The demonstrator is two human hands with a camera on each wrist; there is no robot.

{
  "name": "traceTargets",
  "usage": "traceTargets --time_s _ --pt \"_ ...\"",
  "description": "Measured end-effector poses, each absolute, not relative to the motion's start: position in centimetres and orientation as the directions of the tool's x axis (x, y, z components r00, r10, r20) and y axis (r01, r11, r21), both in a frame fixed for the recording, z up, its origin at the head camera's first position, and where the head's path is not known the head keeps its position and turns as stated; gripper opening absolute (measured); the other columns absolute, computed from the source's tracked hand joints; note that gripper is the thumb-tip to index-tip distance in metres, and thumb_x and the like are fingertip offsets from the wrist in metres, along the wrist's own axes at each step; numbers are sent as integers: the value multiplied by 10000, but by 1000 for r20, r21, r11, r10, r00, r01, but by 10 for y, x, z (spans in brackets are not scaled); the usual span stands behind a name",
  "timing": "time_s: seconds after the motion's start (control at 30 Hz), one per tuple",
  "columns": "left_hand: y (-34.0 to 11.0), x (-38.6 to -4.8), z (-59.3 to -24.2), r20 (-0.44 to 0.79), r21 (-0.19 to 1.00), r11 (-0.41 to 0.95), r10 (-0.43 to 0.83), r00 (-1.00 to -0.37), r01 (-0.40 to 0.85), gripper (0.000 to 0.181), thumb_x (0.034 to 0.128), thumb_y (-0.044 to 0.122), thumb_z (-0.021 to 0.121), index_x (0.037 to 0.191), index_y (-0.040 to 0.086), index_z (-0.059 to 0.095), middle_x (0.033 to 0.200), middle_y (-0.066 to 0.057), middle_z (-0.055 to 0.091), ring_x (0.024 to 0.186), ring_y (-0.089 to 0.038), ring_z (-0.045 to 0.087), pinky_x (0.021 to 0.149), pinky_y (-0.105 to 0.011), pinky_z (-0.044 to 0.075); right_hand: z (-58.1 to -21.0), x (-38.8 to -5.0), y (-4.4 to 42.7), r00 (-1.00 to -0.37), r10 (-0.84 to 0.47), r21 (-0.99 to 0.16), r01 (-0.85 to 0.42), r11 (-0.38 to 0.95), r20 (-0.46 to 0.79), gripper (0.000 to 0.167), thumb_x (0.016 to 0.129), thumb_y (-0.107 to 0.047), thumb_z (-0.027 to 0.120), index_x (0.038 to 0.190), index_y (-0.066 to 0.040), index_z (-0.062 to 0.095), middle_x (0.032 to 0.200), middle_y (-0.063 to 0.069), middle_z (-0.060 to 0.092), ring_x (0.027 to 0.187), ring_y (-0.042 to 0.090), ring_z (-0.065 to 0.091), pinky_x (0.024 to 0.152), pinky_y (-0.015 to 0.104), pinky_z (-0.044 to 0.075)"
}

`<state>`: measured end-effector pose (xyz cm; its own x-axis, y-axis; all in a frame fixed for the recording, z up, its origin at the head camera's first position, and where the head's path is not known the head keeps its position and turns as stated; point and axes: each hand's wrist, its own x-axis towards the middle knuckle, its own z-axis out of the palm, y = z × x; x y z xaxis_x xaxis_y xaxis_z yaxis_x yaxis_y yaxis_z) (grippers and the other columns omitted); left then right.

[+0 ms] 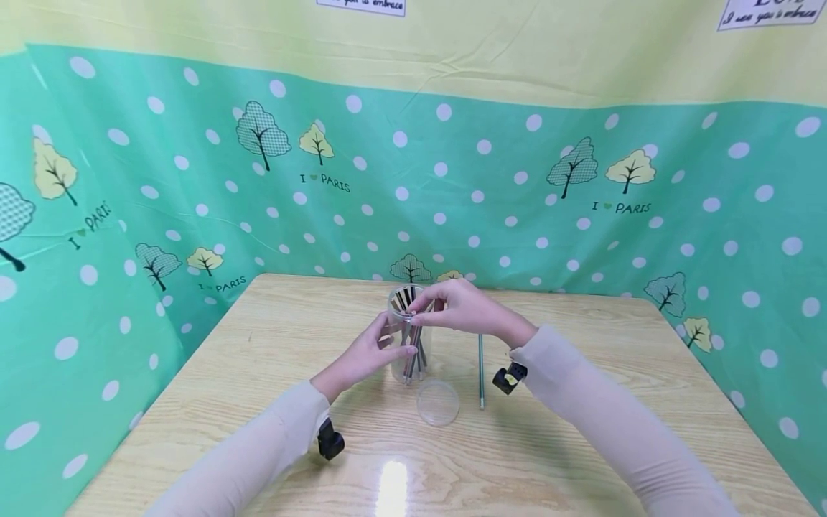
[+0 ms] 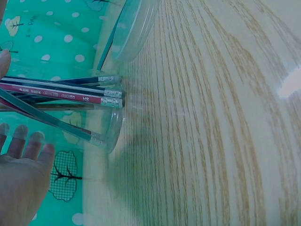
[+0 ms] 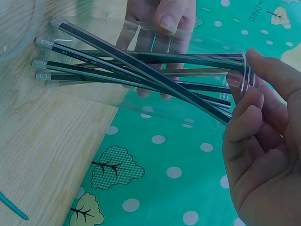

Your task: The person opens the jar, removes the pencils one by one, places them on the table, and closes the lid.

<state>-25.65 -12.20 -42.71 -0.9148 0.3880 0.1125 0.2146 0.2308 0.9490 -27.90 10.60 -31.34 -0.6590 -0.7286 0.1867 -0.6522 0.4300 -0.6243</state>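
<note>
A clear plastic jar (image 1: 396, 368) stands upright on the table, holding several pencils (image 3: 141, 70) with their metal-and-eraser ends down. My left hand (image 1: 362, 355) holds the jar's side, thumb in front and fingers behind it. At the jar's mouth is my right hand (image 1: 461, 309), its thumb and fingertips pinched together at the rim by the upper pencil ends. They seem to grip one pencil top, partly hidden by the fingers. In the left wrist view a red pencil (image 2: 61, 94) shows among the dark ones.
A clear round lid (image 1: 438, 403) lies flat just in front of the jar. To its right, a green pencil (image 1: 481, 373) rests on the wooden table (image 1: 258, 402). A green dotted curtain (image 1: 439, 194) hangs behind the table.
</note>
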Motion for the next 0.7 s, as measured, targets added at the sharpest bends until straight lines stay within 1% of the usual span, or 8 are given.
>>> traceTargets --time_s 0.1,0.33,0.47,0.7 --pt "-122 -256 -427 110 951 225 389 -915 210 697 904 327 769 1482 263 385 1515 -33 435 1417 -247 375 1185 -458 295 -312 -279 106 -656 -731 -628 -652 424 187 155 921 -230 755 1051 -147 771 896 -99 719 698 120 609 587 250 506" --pt "-123 -257 -428 123 950 218 394 -911 222 697 905 331 769 1482 260 385 1519 -32 432 1430 -274 363 1186 -476 292 -310 -278 105 -658 -720 -634 -658 407 221 135 918 -218 758 1034 -153 779 872 -96 720 649 113 555 536 232 429" --pt "-123 -257 -428 121 952 215 392 -912 219 704 907 325 768 1489 258 378 1519 -23 431 1425 -264 371 1183 -468 297 -310 -279 105 -654 -722 -640 -658 397 225 134 917 -209 759 1029 -139 778 866 -84 719 657 123 564 540 233 439" --pt "-122 -257 -427 117 950 223 390 -913 217 727 901 344 772 1499 247 371 1524 -22 427 1418 -242 382 1180 -452 306 -310 -279 105 -671 -710 -644 -644 414 214 120 918 -217 759 1021 -159 781 892 -96 726 701 139 607 571 236 476"
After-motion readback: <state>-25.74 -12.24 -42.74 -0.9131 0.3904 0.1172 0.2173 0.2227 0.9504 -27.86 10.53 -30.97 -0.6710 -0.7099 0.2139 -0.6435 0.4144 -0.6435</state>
